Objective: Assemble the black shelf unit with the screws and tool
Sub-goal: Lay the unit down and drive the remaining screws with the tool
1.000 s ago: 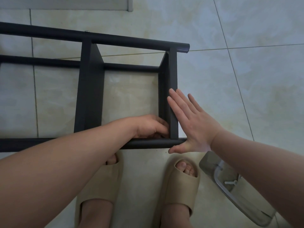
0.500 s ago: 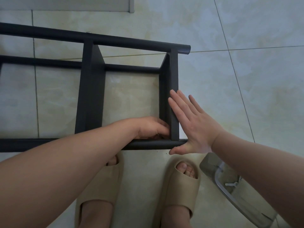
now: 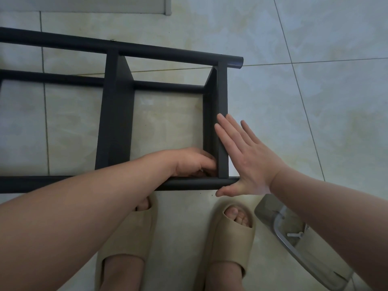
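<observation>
Black metal shelf (image 3: pixel 117 122) is lying on its side on the tiled floor (image 3: pixel 315 101), just ahead of two beige slippers (image 3: pixel 228 238). Its far tube (image 3: pixel 168 50) and near tube (image 3: pixel 189 183) are running left to right, with an end panel (image 3: pixel 222 101) bridging them at the right.

The left hand (image 3: pixel 193 162) is reaching into the inner corner where that panel is meeting the near tube. Its fingers are curling tight against the joint. Whether this grip is closing on a screw or a tool cannot be told, as the knuckles are hiding the fingertips.

The right hand (image 3: pixel 249 162) is pressing flat on the panel's outer face, grip apart and fingers straight, with the thumb lying along the near side of the tube's end.

A clear tray (image 3: pixel 298 246) is sitting on the floor beside the right slipper, holding a small white part (image 3: pixel 295 235).

Against the frames a second and half a second ago, hardly anything is differing. Both hands are keeping the same places and poses, and the shelf and tray are staying put.
</observation>
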`<state>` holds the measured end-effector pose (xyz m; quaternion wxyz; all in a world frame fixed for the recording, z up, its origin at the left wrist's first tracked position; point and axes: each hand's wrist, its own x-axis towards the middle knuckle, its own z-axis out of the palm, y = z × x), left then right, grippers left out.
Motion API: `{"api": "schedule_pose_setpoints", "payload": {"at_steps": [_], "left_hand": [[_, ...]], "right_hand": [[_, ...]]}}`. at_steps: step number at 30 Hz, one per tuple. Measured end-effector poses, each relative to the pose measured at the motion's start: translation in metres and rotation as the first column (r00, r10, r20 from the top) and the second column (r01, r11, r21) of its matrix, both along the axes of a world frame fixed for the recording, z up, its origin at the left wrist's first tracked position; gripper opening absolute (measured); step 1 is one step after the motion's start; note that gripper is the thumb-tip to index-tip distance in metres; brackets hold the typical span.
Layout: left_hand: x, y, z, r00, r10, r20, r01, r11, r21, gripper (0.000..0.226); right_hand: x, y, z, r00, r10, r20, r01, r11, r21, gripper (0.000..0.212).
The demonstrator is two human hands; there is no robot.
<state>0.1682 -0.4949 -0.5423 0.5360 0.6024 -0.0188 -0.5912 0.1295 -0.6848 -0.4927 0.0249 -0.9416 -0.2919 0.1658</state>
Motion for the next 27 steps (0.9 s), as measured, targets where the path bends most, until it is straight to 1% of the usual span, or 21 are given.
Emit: {"api": "schedule_pose_setpoints", "payload": {"at_steps": [2, 4, 6, 9, 15, 21, 25, 26, 27], "left_hand": [[0.0, 0.0002, 0.0008, 0.996, -0.048, 0.076, 0.044, 0.998, 0.05, 0.016], [0.0005, -0.0001, 0.0005, 0.998, -0.034, 0.057, 0.031, 0.998, 0.051, 0.031], [0.0008, -0.0005, -0.0001, 0.999, -0.012, 0.035, 0.011, 0.999, 0.036, 0.034], [0.0008, -0.0001, -0.0006, 1.0, 0.009, 0.016, -0.009, 1.0, 0.014, 0.024], [0.0007, 0.0005, -0.0009, 0.999, 0.033, -0.028, -0.033, 0.999, -0.017, 0.018], [0.0008, 0.0008, 0.0006, 0.991, 0.057, -0.117, -0.065, 0.996, -0.065, 0.013], [0.0002, 0.0009, 0.0027, 1.0, -0.02, -0.003, 0.02, 1.0, 0.022, 0.011], [-0.0001, 0.001, 0.0032, 0.999, -0.028, 0.016, 0.028, 0.999, 0.039, 0.007], [-0.0002, 0.0012, 0.0032, 0.999, -0.032, 0.03, 0.031, 0.998, 0.047, 0.009]], "right_hand": [[-0.0001, 0.0001, 0.0001, 1.0, -0.001, -0.002, 0.001, 1.0, -0.001, 0.136], [0.0002, -0.0002, 0.0001, 1.0, -0.003, -0.002, 0.003, 1.0, 0.002, 0.136], [0.001, -0.0006, -0.0003, 1.0, -0.004, -0.002, 0.004, 1.0, 0.006, 0.136], [0.0013, -0.0004, -0.0015, 1.0, 0.0, 0.001, 0.0, 1.0, 0.01, 0.136], [0.0001, -0.0009, -0.0016, 1.0, 0.0, 0.004, 0.0, 1.0, 0.004, 0.136], [-0.0006, -0.0001, -0.0008, 1.0, -0.002, 0.002, 0.002, 1.0, 0.01, 0.135], [-0.0001, -0.0001, -0.0011, 1.0, -0.001, 0.006, 0.001, 1.0, 0.013, 0.135], [-0.0002, -0.0002, -0.0014, 1.0, -0.002, 0.008, 0.002, 1.0, 0.017, 0.135], [-0.0004, -0.0004, -0.0015, 1.0, -0.002, 0.01, 0.002, 1.0, 0.022, 0.135]]}}
